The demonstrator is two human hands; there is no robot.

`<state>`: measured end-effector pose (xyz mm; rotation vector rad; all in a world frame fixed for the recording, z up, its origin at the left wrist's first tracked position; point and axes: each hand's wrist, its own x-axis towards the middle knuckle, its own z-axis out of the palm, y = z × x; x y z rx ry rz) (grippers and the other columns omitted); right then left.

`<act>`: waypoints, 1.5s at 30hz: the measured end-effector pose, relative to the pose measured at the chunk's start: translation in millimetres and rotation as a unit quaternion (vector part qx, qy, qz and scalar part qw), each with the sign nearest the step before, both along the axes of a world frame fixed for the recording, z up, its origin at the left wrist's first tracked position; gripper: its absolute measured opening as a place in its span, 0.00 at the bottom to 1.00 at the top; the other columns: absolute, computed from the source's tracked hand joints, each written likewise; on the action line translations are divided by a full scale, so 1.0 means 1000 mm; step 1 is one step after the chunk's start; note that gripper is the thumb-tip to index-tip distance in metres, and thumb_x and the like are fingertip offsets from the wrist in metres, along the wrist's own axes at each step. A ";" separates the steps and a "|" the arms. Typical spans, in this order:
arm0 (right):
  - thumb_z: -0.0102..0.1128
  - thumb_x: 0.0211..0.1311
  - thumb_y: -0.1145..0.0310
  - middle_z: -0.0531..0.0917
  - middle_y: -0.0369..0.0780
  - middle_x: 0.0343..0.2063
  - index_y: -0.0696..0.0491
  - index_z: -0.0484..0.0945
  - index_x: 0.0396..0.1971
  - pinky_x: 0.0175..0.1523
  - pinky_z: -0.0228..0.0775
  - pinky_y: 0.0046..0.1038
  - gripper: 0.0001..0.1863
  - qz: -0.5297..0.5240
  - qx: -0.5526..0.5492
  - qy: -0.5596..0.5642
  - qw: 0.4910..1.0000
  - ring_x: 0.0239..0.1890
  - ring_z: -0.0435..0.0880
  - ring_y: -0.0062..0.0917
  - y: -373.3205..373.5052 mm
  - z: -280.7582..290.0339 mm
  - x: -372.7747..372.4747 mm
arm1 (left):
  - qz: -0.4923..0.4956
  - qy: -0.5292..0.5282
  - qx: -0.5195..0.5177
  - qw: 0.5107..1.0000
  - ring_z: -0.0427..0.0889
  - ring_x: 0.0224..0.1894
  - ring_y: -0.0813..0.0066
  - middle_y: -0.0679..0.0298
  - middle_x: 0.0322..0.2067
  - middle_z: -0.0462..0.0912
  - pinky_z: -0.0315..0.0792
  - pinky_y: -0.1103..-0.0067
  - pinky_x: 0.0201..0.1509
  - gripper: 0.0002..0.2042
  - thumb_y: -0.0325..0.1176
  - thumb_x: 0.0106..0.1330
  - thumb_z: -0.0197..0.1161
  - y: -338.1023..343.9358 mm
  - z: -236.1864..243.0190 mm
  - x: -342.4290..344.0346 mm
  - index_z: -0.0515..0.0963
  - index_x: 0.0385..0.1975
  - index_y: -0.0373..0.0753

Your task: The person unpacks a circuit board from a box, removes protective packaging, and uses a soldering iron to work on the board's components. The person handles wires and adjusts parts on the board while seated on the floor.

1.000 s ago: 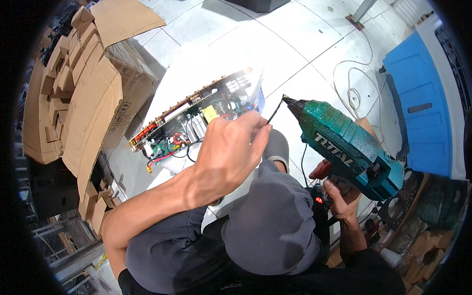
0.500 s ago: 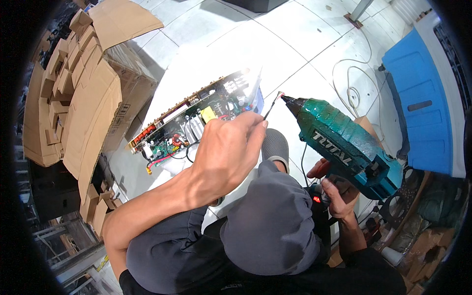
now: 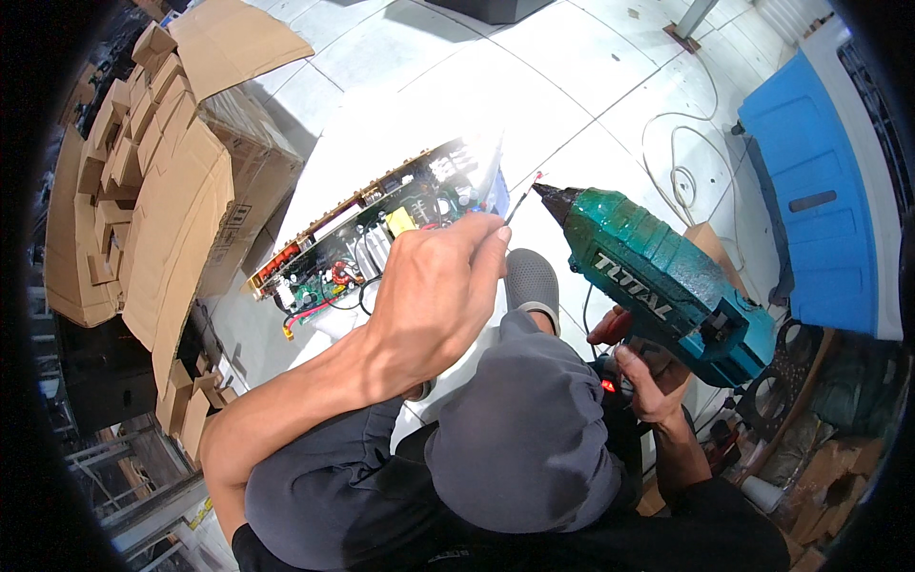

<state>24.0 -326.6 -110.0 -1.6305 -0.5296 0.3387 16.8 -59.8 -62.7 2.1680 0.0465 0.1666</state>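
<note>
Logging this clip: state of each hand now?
Left hand: closed, pinching a thin wire.
Right hand: closed around the green glue gun handle.

A glossy teal plastic glue gun (image 3: pixel 667 276) with a dark matt nozzle meets a thin dark wire (image 3: pixel 518 205). The open circuit board (image 3: pixel 381 238) shows shiny metal parts and plastic-coated wires, lying on a smooth, pale tiled floor (image 3: pixel 572 76). Matt brown corrugated cardboard (image 3: pixel 162 191) is stacked nearby, with grey knit cloth trousers (image 3: pixel 524 448) below.

Bright, even overhead light, with glare washing out the white floor (image 3: pixel 591 76) beyond the left hand (image 3: pixel 434 296). Soft shadows under both hands. Heavy fisheye bending and black vignette at the rim; sharp centre, slight blur outward.
</note>
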 end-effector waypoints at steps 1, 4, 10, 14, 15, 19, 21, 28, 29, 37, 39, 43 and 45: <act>0.53 0.64 0.80 0.83 0.50 0.43 0.66 0.72 0.54 0.53 0.80 0.39 0.18 0.001 0.017 0.031 0.999 0.46 0.85 0.35 -0.001 0.000 -0.002 | -0.001 -0.001 0.000 1.000 0.80 0.22 0.79 0.57 0.21 0.84 0.74 0.79 0.25 0.11 0.28 0.73 0.58 0.000 0.000 0.000 0.83 0.42 0.24; 0.54 0.68 0.82 0.83 0.47 0.49 0.63 0.75 0.55 0.61 0.74 0.34 0.17 0.012 0.030 0.086 0.996 0.54 0.83 0.31 -0.004 0.001 -0.007 | -0.002 -0.011 0.013 1.000 0.78 0.20 0.79 0.59 0.20 0.82 0.71 0.79 0.24 0.11 0.28 0.74 0.58 0.002 -0.001 0.000 0.82 0.42 0.24; 0.53 0.67 0.84 0.84 0.46 0.49 0.62 0.75 0.57 0.62 0.74 0.33 0.18 0.009 0.043 0.059 0.997 0.54 0.83 0.30 -0.004 -0.009 -0.009 | -0.010 -0.022 0.019 1.000 0.77 0.21 0.79 0.58 0.19 0.80 0.70 0.79 0.24 0.11 0.28 0.74 0.57 0.003 0.000 -0.001 0.81 0.41 0.24; 0.53 0.67 0.83 0.84 0.46 0.49 0.62 0.75 0.57 0.60 0.74 0.32 0.18 0.012 0.023 0.031 0.999 0.53 0.84 0.31 -0.005 -0.014 -0.008 | -0.003 -0.004 -0.019 1.000 0.80 0.20 0.46 0.43 0.17 0.75 0.71 0.63 0.28 0.09 0.25 0.72 0.54 -0.001 0.006 0.001 0.76 0.33 0.23; 0.53 0.67 0.83 0.84 0.46 0.49 0.62 0.75 0.57 0.60 0.75 0.32 0.18 0.014 0.016 0.024 0.999 0.53 0.84 0.31 -0.006 -0.014 -0.007 | -0.002 -0.002 -0.013 1.000 0.78 0.20 0.57 0.48 0.18 0.76 0.70 0.68 0.26 0.10 0.26 0.73 0.54 0.000 0.004 0.000 0.78 0.36 0.23; 0.55 0.66 0.83 0.84 0.47 0.47 0.63 0.75 0.55 0.59 0.76 0.32 0.18 0.004 0.044 0.018 0.999 0.52 0.84 0.31 -0.003 -0.014 -0.006 | -0.001 0.006 -0.003 1.000 0.73 0.19 0.80 0.59 0.18 0.78 0.67 0.78 0.23 0.12 0.29 0.74 0.56 0.003 0.001 -0.001 0.81 0.40 0.24; 0.55 0.66 0.83 0.84 0.47 0.46 0.63 0.75 0.54 0.57 0.76 0.32 0.17 0.002 0.034 -0.012 0.999 0.51 0.84 0.31 -0.002 -0.016 -0.004 | -0.001 0.006 0.000 1.000 0.73 0.19 0.81 0.60 0.17 0.78 0.66 0.78 0.22 0.12 0.29 0.75 0.56 0.002 0.002 -0.001 0.81 0.40 0.24; 0.49 0.64 0.80 0.82 0.53 0.37 0.67 0.69 0.54 0.47 0.83 0.40 0.18 0.003 0.013 -0.051 0.999 0.39 0.86 0.35 0.005 -0.014 -0.001 | 0.009 0.028 0.007 1.000 0.71 0.17 0.83 0.61 0.16 0.77 0.64 0.78 0.21 0.12 0.29 0.74 0.57 0.001 0.004 0.000 0.82 0.39 0.23; 0.49 0.64 0.80 0.82 0.53 0.37 0.67 0.69 0.54 0.47 0.84 0.40 0.18 0.006 0.015 -0.055 0.998 0.39 0.86 0.36 0.004 -0.014 -0.001 | 0.010 0.031 0.010 0.999 0.71 0.17 0.83 0.61 0.16 0.77 0.64 0.78 0.21 0.12 0.29 0.74 0.58 0.001 0.004 0.000 0.82 0.39 0.23; 0.50 0.64 0.80 0.82 0.53 0.37 0.67 0.69 0.55 0.46 0.85 0.42 0.19 0.012 0.005 -0.091 0.996 0.39 0.87 0.37 0.002 -0.017 0.002 | 0.008 0.032 -0.007 0.999 0.74 0.16 0.82 0.62 0.14 0.78 0.66 0.79 0.20 0.12 0.29 0.74 0.59 0.001 0.004 0.001 0.83 0.38 0.24; 0.51 0.64 0.80 0.82 0.54 0.38 0.67 0.69 0.56 0.45 0.85 0.42 0.20 0.006 0.022 -0.078 0.997 0.39 0.87 0.37 0.004 -0.016 0.001 | 0.009 0.032 -0.003 0.999 0.75 0.16 0.82 0.61 0.14 0.78 0.67 0.79 0.20 0.12 0.29 0.74 0.59 0.000 0.003 0.001 0.83 0.38 0.24; 0.52 0.65 0.80 0.83 0.54 0.39 0.67 0.68 0.57 0.44 0.85 0.41 0.20 -0.006 0.024 -0.072 0.997 0.39 0.87 0.37 0.004 -0.018 -0.001 | 0.006 0.030 0.007 1.000 0.75 0.16 0.82 0.61 0.14 0.78 0.67 0.78 0.20 0.12 0.30 0.74 0.58 0.000 0.003 0.001 0.83 0.38 0.24; 0.52 0.65 0.80 0.83 0.54 0.39 0.68 0.69 0.56 0.43 0.85 0.40 0.20 0.001 0.025 -0.077 0.997 0.39 0.87 0.37 0.004 -0.015 0.001 | 0.005 0.033 0.003 0.999 0.75 0.16 0.82 0.61 0.14 0.78 0.67 0.78 0.20 0.12 0.30 0.74 0.58 0.000 0.004 0.001 0.83 0.38 0.24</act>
